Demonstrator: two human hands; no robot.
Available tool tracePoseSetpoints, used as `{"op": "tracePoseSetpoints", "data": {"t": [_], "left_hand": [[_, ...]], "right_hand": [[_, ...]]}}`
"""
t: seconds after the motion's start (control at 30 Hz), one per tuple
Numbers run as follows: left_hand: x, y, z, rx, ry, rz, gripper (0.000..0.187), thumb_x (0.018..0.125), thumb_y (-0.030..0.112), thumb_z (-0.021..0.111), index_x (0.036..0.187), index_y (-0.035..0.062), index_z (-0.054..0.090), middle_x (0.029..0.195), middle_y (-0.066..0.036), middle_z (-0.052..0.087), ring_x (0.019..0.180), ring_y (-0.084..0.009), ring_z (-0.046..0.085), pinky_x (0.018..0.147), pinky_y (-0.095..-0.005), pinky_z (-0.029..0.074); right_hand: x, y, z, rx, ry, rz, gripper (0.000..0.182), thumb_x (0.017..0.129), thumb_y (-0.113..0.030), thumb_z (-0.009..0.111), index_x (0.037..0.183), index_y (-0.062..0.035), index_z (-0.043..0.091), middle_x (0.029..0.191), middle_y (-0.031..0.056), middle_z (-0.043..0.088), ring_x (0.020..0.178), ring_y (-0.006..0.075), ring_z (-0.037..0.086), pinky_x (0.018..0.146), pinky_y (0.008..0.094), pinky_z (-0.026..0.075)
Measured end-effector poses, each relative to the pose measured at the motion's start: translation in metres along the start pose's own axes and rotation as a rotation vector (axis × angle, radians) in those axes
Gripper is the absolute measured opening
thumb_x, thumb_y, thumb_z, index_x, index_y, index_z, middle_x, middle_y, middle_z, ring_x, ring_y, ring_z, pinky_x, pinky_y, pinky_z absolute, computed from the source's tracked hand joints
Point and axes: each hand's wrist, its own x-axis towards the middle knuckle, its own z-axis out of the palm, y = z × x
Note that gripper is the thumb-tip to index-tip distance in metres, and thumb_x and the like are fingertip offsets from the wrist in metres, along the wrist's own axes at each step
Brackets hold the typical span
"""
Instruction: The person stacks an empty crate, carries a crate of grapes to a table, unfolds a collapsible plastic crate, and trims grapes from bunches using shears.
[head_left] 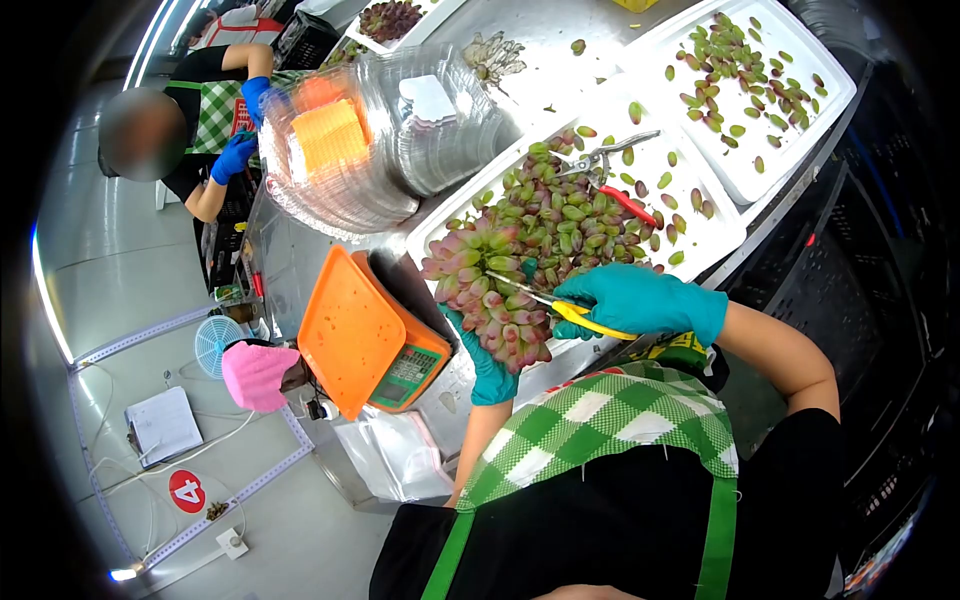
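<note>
Yellow-handled metal scissors [572,314] meet a pink-and-green grape bunch [485,302] between my hands.
My teal-gloved right hand [645,300] is closed round the handles, the blades pointing leftward and slightly away from me, over the grapes. My teal-gloved left hand [490,365] cups the bunch from below; its long axis slants from far left to near right, left of my right hand.

At the middle white tray [722,235] are two teal-gloved hands [640,300] [492,372], one yellow-handled cutter [582,319] and one red-handled cutter [628,204].
</note>
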Motion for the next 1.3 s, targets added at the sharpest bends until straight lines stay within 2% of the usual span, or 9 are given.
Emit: {"op": "tracePoseSetpoints", "data": {"t": [0.27,0.5,0.7,0.77,0.9,0.97,1.0,1.17,1.3], "left_hand": [[-0.004,0.005,0.024,0.078,-0.022,0.057,0.072,0.078,0.063,0.033,0.125,0.0085,0.031,0.122,-0.013,0.041,0.107,-0.0286,0.046,0.091,-0.0411,0.038],[0.001,0.002,0.005,-0.08,-0.158,-0.008,0.07,0.078,0.061,0.033,0.124,0.0082,0.032,0.121,-0.013,0.042,0.106,-0.0289,0.046,0.091,-0.0417,0.038],[0.0,0.003,0.018,0.058,0.015,0.055,0.069,0.079,0.06,0.033,0.124,0.0083,0.032,0.12,-0.012,0.042,0.107,-0.0287,0.045,0.092,-0.0419,0.038],[0.001,0.002,0.012,0.003,-0.06,0.034,0.068,0.08,0.059,0.034,0.124,0.0086,0.032,0.12,-0.012,0.042,0.107,-0.0286,0.045,0.092,-0.0418,0.038],[0.005,0.004,0.02,-0.081,0.002,0.009,0.067,0.08,0.059,0.034,0.125,0.009,0.032,0.121,-0.012,0.042,0.107,-0.0287,0.045,0.092,-0.0423,0.038],[0.007,0.007,0.013,-0.066,-0.051,0.016,0.064,0.08,0.058,0.034,0.123,0.011,0.034,0.12,-0.011,0.043,0.107,-0.0279,0.044,0.091,-0.0412,0.038],[0.007,0.009,0.009,-0.06,-0.078,0.018,0.063,0.08,0.058,0.035,0.122,0.0121,0.035,0.119,-0.01,0.043,0.107,-0.0274,0.044,0.091,-0.0407,0.038],[0.011,0.024,-0.004,-0.047,-0.329,-0.018,0.063,0.082,0.056,0.034,0.126,0.0109,0.031,0.124,-0.01,0.04,0.11,-0.0266,0.043,0.093,-0.0416,0.037],[0.007,0.032,-0.003,0.049,-0.13,0.064,0.063,0.082,0.055,0.034,0.127,0.011,0.03,0.124,-0.01,0.039,0.111,-0.0263,0.042,0.093,-0.0411,0.036]], "right_hand": [[-0.002,-0.004,0.0,0.411,-0.147,0.087,0.04,0.081,-0.035,0.054,0.101,-0.0006,0.053,0.076,0.0043,0.057,0.069,0.0079,0.053,0.062,0.024,0.043],[0.0,-0.005,0.0,0.491,-0.168,0.118,0.042,0.081,-0.038,0.053,0.101,-0.0006,0.053,0.075,0.0034,0.056,0.067,0.0078,0.052,0.061,0.0234,0.044],[0.003,-0.003,0.005,0.448,-0.09,0.142,0.035,0.079,-0.032,0.058,0.097,-0.002,0.055,0.07,0.0021,0.056,0.061,0.0068,0.051,0.055,0.0208,0.043],[0.001,-0.002,0.003,0.474,-0.083,0.155,0.032,0.078,-0.029,0.059,0.096,-0.0028,0.057,0.069,0.0014,0.057,0.06,0.006,0.05,0.053,0.0193,0.043],[-0.004,-0.005,0.001,0.301,-0.069,0.155,0.033,0.076,-0.028,0.062,0.097,-0.003,0.058,0.075,0.0052,0.061,0.064,0.011,0.054,0.058,0.0255,0.044],[-0.012,-0.009,-0.006,0.103,-0.053,0.081,0.036,0.075,-0.029,0.062,0.099,-0.0027,0.057,0.079,0.0079,0.062,0.066,0.0145,0.056,0.061,0.029,0.044],[-0.016,-0.018,-0.013,0.1,-0.076,0.127,0.045,0.074,-0.036,0.062,0.103,-0.0024,0.055,0.086,0.0131,0.061,0.074,0.0222,0.058,0.068,0.0336,0.044],[-0.016,-0.017,-0.02,-0.074,-0.096,0.165,0.062,0.073,-0.049,0.057,0.113,-0.0027,0.048,0.098,0.0159,0.057,0.087,0.0287,0.055,0.075,0.0352,0.042],[-0.016,-0.019,-0.021,-0.106,-0.11,0.164,0.062,0.074,-0.049,0.056,0.114,-0.0026,0.046,0.101,0.0162,0.055,0.089,0.0297,0.054,0.077,0.0354,0.042]]}}
